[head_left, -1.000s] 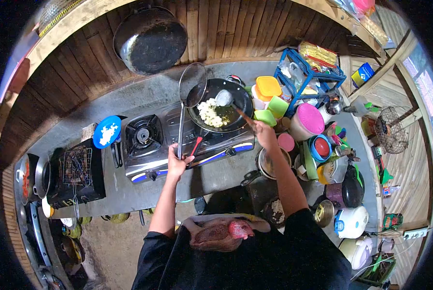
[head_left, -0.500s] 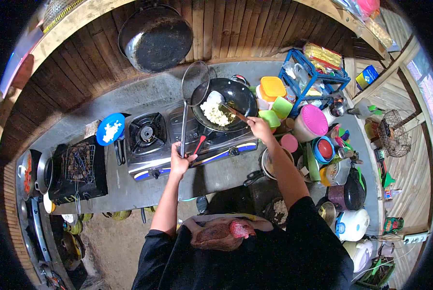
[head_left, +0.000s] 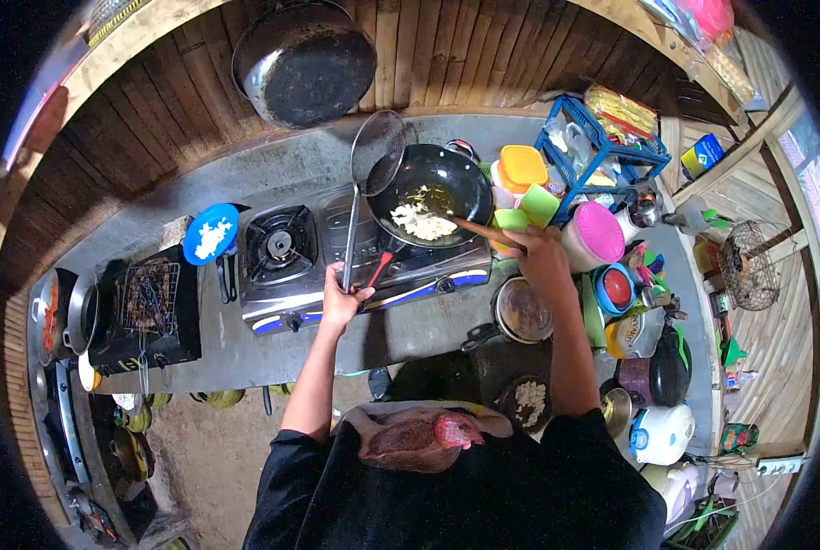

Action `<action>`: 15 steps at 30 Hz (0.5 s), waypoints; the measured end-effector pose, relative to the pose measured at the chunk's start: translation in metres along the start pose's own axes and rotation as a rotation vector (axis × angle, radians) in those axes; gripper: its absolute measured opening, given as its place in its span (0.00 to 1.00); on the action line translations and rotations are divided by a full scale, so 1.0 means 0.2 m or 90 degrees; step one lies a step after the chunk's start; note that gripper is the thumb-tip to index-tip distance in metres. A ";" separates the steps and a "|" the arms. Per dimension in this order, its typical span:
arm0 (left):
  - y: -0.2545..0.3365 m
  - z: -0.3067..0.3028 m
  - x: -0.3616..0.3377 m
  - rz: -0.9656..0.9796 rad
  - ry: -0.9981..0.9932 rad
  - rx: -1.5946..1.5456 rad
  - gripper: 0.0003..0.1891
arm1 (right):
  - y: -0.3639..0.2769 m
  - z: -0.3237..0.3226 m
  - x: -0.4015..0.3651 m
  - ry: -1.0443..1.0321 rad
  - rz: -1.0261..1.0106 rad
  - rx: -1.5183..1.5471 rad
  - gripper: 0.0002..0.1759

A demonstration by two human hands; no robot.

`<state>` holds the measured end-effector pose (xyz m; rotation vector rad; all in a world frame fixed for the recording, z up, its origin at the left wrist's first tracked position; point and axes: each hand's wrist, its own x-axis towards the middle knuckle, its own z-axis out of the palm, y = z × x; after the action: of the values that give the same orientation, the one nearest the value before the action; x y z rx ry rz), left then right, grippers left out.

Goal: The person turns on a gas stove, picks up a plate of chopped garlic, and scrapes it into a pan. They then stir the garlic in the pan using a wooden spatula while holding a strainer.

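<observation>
A dark wok (head_left: 460,179) sits on the right burner of the steel stove (head_left: 337,286), with pale food pieces (head_left: 421,223) and some oil inside. My left hand (head_left: 341,298) is closed on the long handle of a wire mesh strainer (head_left: 379,153), whose basket hangs over the wok's left edge. My right hand (head_left: 540,254) grips the wooden handle of a spatula (head_left: 483,226); the blade is in the wok, hidden by the food. A red utensil (head_left: 382,268) lies on the stove between my hands.
A blue plate (head_left: 199,252) of white pieces is left of the bare burner (head_left: 279,245). Farther left stands a black grill (head_left: 187,316). Plastic containers and a blue rack (head_left: 598,151) crowd the right side. A large pan (head_left: 309,69) hangs on the wall.
My right hand has moved right and slightly down with the spatula. The food is now lower in the wok, and the spatula's blade is no longer visible. My left hand barely moved.
</observation>
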<state>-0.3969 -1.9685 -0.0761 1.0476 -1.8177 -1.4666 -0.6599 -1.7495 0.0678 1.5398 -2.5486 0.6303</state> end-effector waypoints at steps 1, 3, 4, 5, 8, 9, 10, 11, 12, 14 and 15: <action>0.00 0.00 -0.01 0.002 -0.005 -0.001 0.35 | -0.01 -0.02 -0.02 0.000 0.011 -0.029 0.16; 0.01 0.01 -0.01 0.011 -0.007 -0.007 0.35 | -0.02 0.00 -0.02 -0.017 0.026 -0.042 0.16; 0.01 0.01 -0.01 0.020 -0.006 -0.012 0.35 | -0.02 0.02 -0.02 -0.032 0.038 -0.055 0.17; -0.01 0.01 -0.01 0.025 -0.006 -0.015 0.35 | -0.03 0.06 -0.02 -0.031 0.040 -0.055 0.17; 0.03 0.00 -0.02 -0.002 -0.013 -0.011 0.35 | -0.01 0.20 -0.01 0.021 0.028 -0.065 0.18; 0.03 0.00 -0.02 -0.001 -0.011 -0.010 0.35 | -0.01 0.22 0.00 0.062 0.011 -0.059 0.18; 0.03 0.00 -0.02 -0.003 -0.007 -0.003 0.35 | -0.01 0.23 0.01 0.103 -0.006 -0.053 0.18; 0.03 0.01 -0.02 -0.006 -0.003 0.004 0.35 | -0.01 0.24 0.02 0.102 -0.007 -0.053 0.18; 0.01 0.01 -0.01 -0.006 -0.003 0.003 0.35 | -0.03 0.24 0.03 0.128 -0.011 -0.050 0.18; -0.02 0.01 0.00 0.024 -0.008 -0.009 0.35 | -0.05 0.26 0.05 0.154 -0.009 -0.049 0.19; -0.01 0.01 0.00 0.024 -0.012 -0.008 0.35 | -0.06 0.28 0.07 0.142 -0.016 -0.052 0.19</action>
<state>-0.3980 -1.9671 -0.0793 0.9903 -1.8299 -1.4683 -0.6488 -1.7887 0.0252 1.3882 -2.3568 0.6465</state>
